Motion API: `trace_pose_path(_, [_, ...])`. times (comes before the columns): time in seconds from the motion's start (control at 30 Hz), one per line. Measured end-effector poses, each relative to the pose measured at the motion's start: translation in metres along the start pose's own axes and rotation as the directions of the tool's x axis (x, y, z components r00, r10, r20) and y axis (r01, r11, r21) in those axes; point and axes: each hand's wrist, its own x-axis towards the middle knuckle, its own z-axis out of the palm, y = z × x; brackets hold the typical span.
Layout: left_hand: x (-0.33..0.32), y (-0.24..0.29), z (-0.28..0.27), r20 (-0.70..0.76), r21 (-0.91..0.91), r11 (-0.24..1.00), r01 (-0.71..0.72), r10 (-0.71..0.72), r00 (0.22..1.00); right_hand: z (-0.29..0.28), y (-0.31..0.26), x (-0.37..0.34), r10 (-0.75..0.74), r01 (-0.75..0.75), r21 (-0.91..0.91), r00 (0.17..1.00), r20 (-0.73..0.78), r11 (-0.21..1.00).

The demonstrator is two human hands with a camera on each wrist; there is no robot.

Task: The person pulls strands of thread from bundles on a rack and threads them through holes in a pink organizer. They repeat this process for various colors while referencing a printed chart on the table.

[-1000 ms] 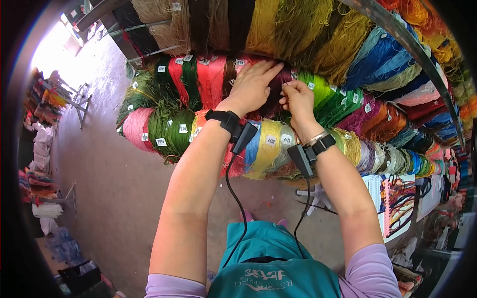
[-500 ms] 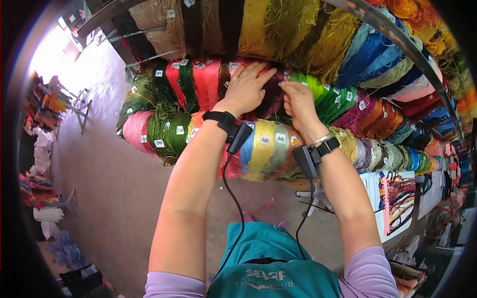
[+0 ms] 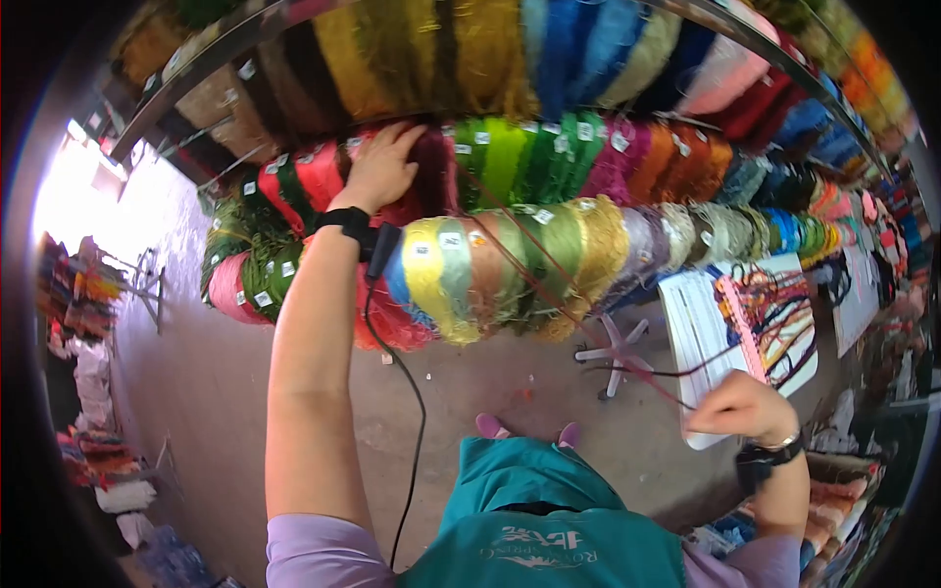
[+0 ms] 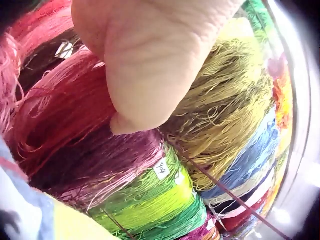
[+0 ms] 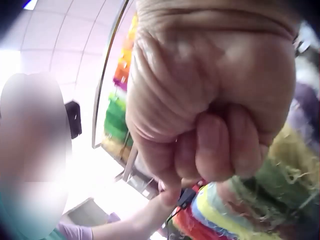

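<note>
My left hand rests with fingers spread on the red and maroon end of a rack of thread skeins. Beside its fingers lies the dark maroon skein, also below the thumb in the left wrist view. Long maroon thread runs out from near there. Low on the right, my right hand is curled into a fist and grips the drawn-out thread, which stretches across the lower skeins. In the right wrist view the fingers are folded into the palm, hiding the thread's end.
Lime-green skeins with paper number labels adjoin the maroon. Yellow skeins hang on the lower front row. A metal bar arches above the upper row. At right are a colour sample board and a white stand base.
My right hand has swung from the maroon skein down and right, drawing out long thread. My left hand stays on the skeins. The head view has turned right.
</note>
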Motion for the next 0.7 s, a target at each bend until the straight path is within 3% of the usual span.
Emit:
trace_pose_path(0.07, [0.003,0.0,0.001,0.022,-0.003,1.0,0.024,-0.024,0.999,-0.009,0.079,-0.099,-0.068,0.157,0.248,0.941,-0.332,0.956])
trace_pose_path(0.1, [0.004,0.003,-0.003,0.051,0.021,0.999,0.045,-0.046,0.998,-0.004,0.128,-0.152,-0.072,0.306,0.352,0.834,-0.547,0.885])
trace_pose_path(0.17, [0.005,0.003,-0.001,0.072,0.113,0.993,0.037,-0.045,0.996,-0.002,0.204,-0.248,-0.084,0.665,0.503,0.644,-0.76,0.552])
trace_pose_path(0.2, [0.005,0.009,-0.005,0.076,0.189,0.981,0.036,-0.051,0.996,-0.002,0.233,-0.292,-0.129,0.798,0.544,0.587,-0.8,0.26])
trace_pose_path(0.27, [0.003,0.049,-0.027,0.011,0.21,0.975,0.07,-0.074,0.997,0.011,0.297,-0.386,0.262,0.933,0.249,0.18,-0.948,0.26])
trace_pose_path(0.33, [0.006,0.096,-0.039,-0.088,0.08,0.997,0.014,-0.007,0.996,0.026,0.334,-0.456,0.389,0.904,0.136,-0.036,-0.92,0.405])
trace_pose_path(0.37, [0.005,0.145,-0.052,-0.071,-0.042,0.993,0.107,-0.11,0.991,0.031,0.33,-0.471,0.409,0.839,0.166,-0.073,-0.91,0.518])
trace_pose_path(0.4, [0.005,0.198,-0.06,-0.056,-0.236,0.968,0.089,-0.105,0.993,0.03,0.319,-0.473,0.427,0.76,0.202,-0.109,-0.898,0.618])
trace_pose_path(0.47, [0.002,0.319,-0.064,0.011,-0.664,0.748,-0.018,0.034,0.999,0.016,0.32,-0.479,0.429,0.549,0.372,0.027,-0.903,0.748])
trace_pose_path(0.53, [-0.009,0.453,-0.065,0.076,-0.801,0.592,-0.088,0.247,0.966,0.002,0.276,-0.438,0.43,0.265,0.462,0.172,-0.887,0.846])
trace_pose_path(0.57, [-0.017,0.519,-0.063,0.126,-0.873,0.482,-0.072,0.366,0.922,-0.005,0.266,-0.424,0.373,0.139,0.419,0.269,-0.888,0.897])
trace_pose_path(0.6, [-0.027,0.582,-0.06,0.162,-0.928,0.372,-0.033,0.481,0.861,-0.01,0.26,-0.415,0.337,0.101,0.402,0.383,-0.86,0.91])
trace_pose_path(0.63, [-0.036,0.64,-0.057,0.169,-0.962,0.274,-0.003,0.602,0.78,-0.012,0.257,-0.404,0.283,0.078,0.351,0.444,-0.85,0.933])
trace_pose_path(0.67, [-0.05,0.692,-0.041,0.179,-0.984,0.116,0.136,0.677,0.714,-0.016,0.256,-0.402,0.251,0.038,0.32,0.535,-0.807,0.947])
trace_pose_path(0.7, [-0.056,0.734,-0.041,0.283,-0.958,0.198,0.209,0.779,0.56,-0.017,0.255,-0.398,0.196,0.099,0.311,0.589,-0.784,0.945])
